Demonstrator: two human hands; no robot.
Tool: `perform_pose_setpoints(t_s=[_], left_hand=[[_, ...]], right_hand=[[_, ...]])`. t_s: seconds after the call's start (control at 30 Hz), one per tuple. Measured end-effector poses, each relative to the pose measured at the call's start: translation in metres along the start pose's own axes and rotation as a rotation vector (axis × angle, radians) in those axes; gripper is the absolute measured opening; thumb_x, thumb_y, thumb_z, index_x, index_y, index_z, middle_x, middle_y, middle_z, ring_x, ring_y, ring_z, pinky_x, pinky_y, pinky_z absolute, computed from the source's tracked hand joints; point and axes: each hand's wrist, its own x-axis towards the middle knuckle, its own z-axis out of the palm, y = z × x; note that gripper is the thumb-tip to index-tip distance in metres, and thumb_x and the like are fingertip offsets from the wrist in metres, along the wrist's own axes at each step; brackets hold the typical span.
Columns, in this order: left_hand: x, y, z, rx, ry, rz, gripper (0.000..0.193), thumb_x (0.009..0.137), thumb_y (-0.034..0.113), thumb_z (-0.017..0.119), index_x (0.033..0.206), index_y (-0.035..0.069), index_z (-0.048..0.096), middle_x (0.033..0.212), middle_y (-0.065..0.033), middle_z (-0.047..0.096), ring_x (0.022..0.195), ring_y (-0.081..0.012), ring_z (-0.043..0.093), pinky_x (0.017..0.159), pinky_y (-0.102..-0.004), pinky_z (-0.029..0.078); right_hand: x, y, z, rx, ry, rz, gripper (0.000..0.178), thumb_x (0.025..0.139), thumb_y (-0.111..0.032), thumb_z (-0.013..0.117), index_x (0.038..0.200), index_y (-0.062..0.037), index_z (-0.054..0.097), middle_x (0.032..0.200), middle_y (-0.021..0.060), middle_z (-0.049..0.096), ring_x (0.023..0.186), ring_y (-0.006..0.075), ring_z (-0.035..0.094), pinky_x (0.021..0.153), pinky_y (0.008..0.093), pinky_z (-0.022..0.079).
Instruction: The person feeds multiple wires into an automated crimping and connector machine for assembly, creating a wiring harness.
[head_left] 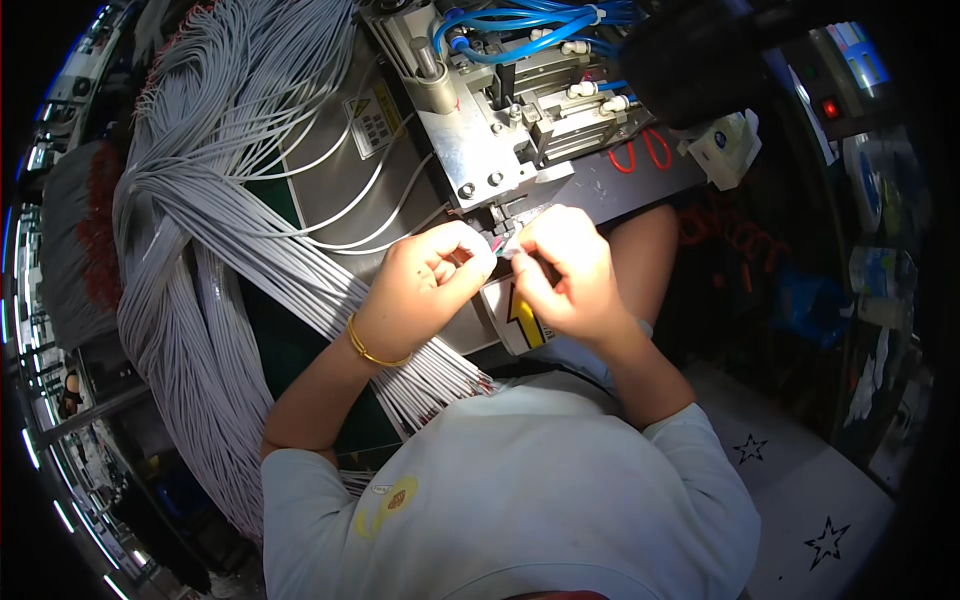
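Observation:
My left hand (425, 275), with a yellow bracelet at its wrist, is closed in a pinch around the end of a grey cable. Short coloured wires (497, 244), red and green among them, show between my fingertips. Facing it, my right hand (568, 275) pinches at the same wire ends with thumb and forefinger; glare hides the exact grip. Both hands are just in front of the metal fixture of a pneumatic machine (465, 155). A large bundle of grey cables (270, 235) lies to the left, its cut ends near my body.
Blue air hoses (520, 20) top the machine. Red loops (622, 168), perhaps scissor handles, lie right of it beside a small white box (725, 150). A yellow arrow label (522, 318) sits below my hands. More grey cables with red ends (80, 240) hang far left.

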Motion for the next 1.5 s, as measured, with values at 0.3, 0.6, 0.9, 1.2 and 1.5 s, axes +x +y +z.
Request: perform_pose_setpoints(t_s=[0.3,0.6,0.9,1.2,1.5], left_hand=[[0.0,-0.001,0.003,0.243,0.09,0.228,0.007,0.087,0.008,0.064,0.086,0.002,0.062,0.071,0.0033,0.055,0.056,0.001,0.04,0.05,-0.0195,0.035],[0.0,-0.007,-0.006,0.984,0.208,0.276,0.01,0.083,0.014,0.066,0.089,0.006,0.063,0.074,-0.0069,0.059,0.062,-0.0229,0.06,0.055,-0.0324,0.048],[-0.009,-0.012,0.018,1.192,0.271,0.495,0.016,0.083,0.018,0.067,0.096,0.009,0.064,0.084,-0.0075,0.053,0.065,-0.025,0.059,0.057,-0.0364,0.048],[-0.001,-0.012,0.025,1.275,0.197,0.542,0.028,0.082,0.023,0.068,0.108,0.014,0.064,0.084,-0.0056,0.05,0.07,-0.0198,0.059,0.056,-0.0317,0.048],[-0.015,0.0,0.0,1.035,0.034,0.464,0.019,0.082,0.021,0.068,0.096,0.01,0.067,0.08,-0.0056,0.053,0.07,-0.0241,0.058,0.057,-0.0366,0.047]], right_hand=[[0.003,-0.004,0.007,0.187,0.015,0.021,0.006,0.088,-0.004,0.056,0.087,0.0013,0.058,0.078,0.0099,0.056,0.071,0.0252,0.054,0.071,0.0329,0.045],[-0.009,0.027,0.009,0.036,-0.015,0.329,0.012,0.092,-0.008,0.054,0.085,0.0008,0.056,0.075,0.011,0.053,0.07,0.0244,0.053,0.068,0.0328,0.044],[-0.005,0.032,0.006,0.145,-0.069,0.357,0.012,0.092,-0.01,0.055,0.086,0.0002,0.056,0.075,0.0117,0.054,0.07,0.0265,0.052,0.066,0.0347,0.042],[0.0,0.033,-0.001,-0.102,-0.063,0.15,0.013,0.091,-0.012,0.057,0.086,0.0006,0.057,0.071,0.0094,0.054,0.066,0.0221,0.051,0.063,0.0317,0.042],[-0.009,0.041,0.008,0.24,0.003,0.406,0.01,0.088,-0.007,0.061,0.083,0.0005,0.057,0.072,0.002,0.055,0.068,0.0062,0.048,0.062,0.0234,0.042]])
